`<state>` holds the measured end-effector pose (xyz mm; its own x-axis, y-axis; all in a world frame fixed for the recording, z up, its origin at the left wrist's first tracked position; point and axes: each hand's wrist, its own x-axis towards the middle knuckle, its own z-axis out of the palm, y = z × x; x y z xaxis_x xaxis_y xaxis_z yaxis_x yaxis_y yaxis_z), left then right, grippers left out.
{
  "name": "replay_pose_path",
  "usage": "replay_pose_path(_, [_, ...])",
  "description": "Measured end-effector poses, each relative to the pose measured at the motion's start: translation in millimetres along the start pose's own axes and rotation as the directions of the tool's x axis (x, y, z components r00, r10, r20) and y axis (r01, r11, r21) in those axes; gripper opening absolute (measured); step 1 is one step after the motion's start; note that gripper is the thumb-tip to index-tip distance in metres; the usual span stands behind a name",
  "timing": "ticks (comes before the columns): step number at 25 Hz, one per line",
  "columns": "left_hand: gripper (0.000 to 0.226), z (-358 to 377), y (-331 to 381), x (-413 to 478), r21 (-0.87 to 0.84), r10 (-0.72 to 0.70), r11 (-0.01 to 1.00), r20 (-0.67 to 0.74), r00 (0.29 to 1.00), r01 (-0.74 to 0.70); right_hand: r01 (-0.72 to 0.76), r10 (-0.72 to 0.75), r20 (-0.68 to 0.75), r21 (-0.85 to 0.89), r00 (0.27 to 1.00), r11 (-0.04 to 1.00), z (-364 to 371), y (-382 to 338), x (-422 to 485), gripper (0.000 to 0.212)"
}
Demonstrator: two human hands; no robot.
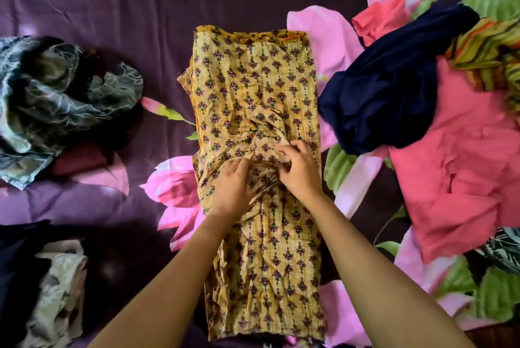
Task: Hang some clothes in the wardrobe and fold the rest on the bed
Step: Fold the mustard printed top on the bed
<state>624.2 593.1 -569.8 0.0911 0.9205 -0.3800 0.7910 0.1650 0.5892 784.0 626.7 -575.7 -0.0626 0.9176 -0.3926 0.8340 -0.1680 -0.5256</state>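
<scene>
The mustard-yellow cotton garment with small maroon flower prints (253, 86) lies flat down the centre of the frame on the purple floral bedsheet (98, 4), so I can tuck its sleeve (266, 125) inward. My right hand (298, 173) pinches the bunched sleeve with curled fingers; my left hand (232, 187) presses beside it, fingertips hidden under cloth, curl unclear.

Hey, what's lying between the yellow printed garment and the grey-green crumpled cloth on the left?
Nothing but bare bedsheet: in the head view, only its purple fabric and a printed petal separate the yellow printed garment from the grey-green cloth.
</scene>
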Motion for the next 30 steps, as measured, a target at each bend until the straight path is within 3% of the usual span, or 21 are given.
replay_pose_path(3, [0.023,4,-4,-1,0.187,0.172,0.969,-0.038,0.984,-0.162,0.069,-0.03,-0.302,0.119,0.953,0.99,1,14,-3,0.007])
replay_pose_path(5, [0.025,8,-1,-1,0.219,0.218,0.954,-0.052,0.975,-0.202,0.095,0.03,-0.444,0.255,0.896,0.962,1,18,-5,0.004])
replay_pose_path(6, [0.026,9,3,-1,0.198,0.201,0.962,-0.06,0.978,-0.186,0.132,-0.009,-0.467,0.23,0.884,0.964,1,18,-7,0.006])
replay_pose_path(9, [0.033,11,15,0,-0.007,0.008,1.0,-0.098,0.995,-0.009,0.266,-0.289,-0.284,-0.118,0.914,0.957,9,12,-12,0.033])
replay_pose_path(11, [0.034,9,19,3,-0.13,-0.118,0.986,-0.129,0.985,0.101,0.261,-0.299,-0.131,-0.245,0.945,0.934,13,9,-7,0.055])
replay_pose_path(12, [0.034,8,20,3,-0.151,-0.14,0.981,-0.134,0.981,0.119,0.257,-0.295,-0.112,-0.267,0.949,0.929,14,8,-4,0.054])
replay_pose_path(14, [0.034,7,19,5,-0.115,-0.116,0.988,-0.117,0.986,0.102,0.243,-0.272,-0.22,-0.148,0.937,0.959,13,8,-1,0.032])
replay_pose_path(16, [0.034,7,15,7,-0.05,-0.027,0.999,-0.102,0.994,0.022,0.114,-0.031,-0.409,0.18,0.912,0.977,8,7,-3,0.016])
replay_pose_path(17, [0.033,9,12,8,0.006,0.042,0.999,-0.105,0.994,-0.042,0.003,0.193,-0.432,0.413,0.881,0.911,5,8,-4,0.018])
replay_pose_path(18, [0.034,13,10,10,0.081,0.113,0.991,-0.1,0.989,-0.105,-0.103,0.442,-0.361,0.668,0.821,0.737,2,12,-4,0.019])
replay_pose_path(19, [0.038,15,9,11,0.158,0.169,0.975,-0.069,0.983,-0.157,-0.159,0.635,-0.215,0.864,0.742,0.478,-2,15,-4,0.017])
replay_pose_path(20, [0.046,16,9,11,0.22,0.191,0.957,0.007,0.982,-0.187,-0.173,0.735,-0.046,0.96,0.676,0.219,-4,18,-4,0.014])
replay_pose_path(21, [0.054,18,10,11,0.269,0.181,0.942,0.093,0.979,-0.2,-0.175,0.758,0.072,0.983,0.649,0.057,-4,23,-5,0.013])
replay_pose_path(23, [0.058,21,8,11,0.334,0.117,0.923,0.234,0.965,-0.193,-0.222,0.724,0.179,0.974,0.666,-0.037,-7,30,-4,0.042])
replay_pose_path(25, [0.061,24,5,10,0.372,0.092,0.907,0.28,0.956,-0.197,-0.231,0.684,0.223,0.97,0.695,-0.082,-10,33,0,0.074])
replay_pose_path(26, [0.063,24,5,10,0.375,0.1,0.905,0.277,0.956,-0.203,-0.214,0.685,0.217,0.973,0.695,-0.092,-12,35,2,0.071])
replay_pose_path(28, [0.064,23,5,12,0.374,0.114,0.904,0.256,0.96,-0.207,-0.164,0.742,0.167,0.983,0.649,-0.078,-15,38,3,0.039])
replay_pose_path(30, [0.068,23,3,15,0.389,0.089,0.904,0.24,0.967,-0.18,-0.142,0.796,0.044,0.988,0.604,0.053,-13,36,1,0.011])
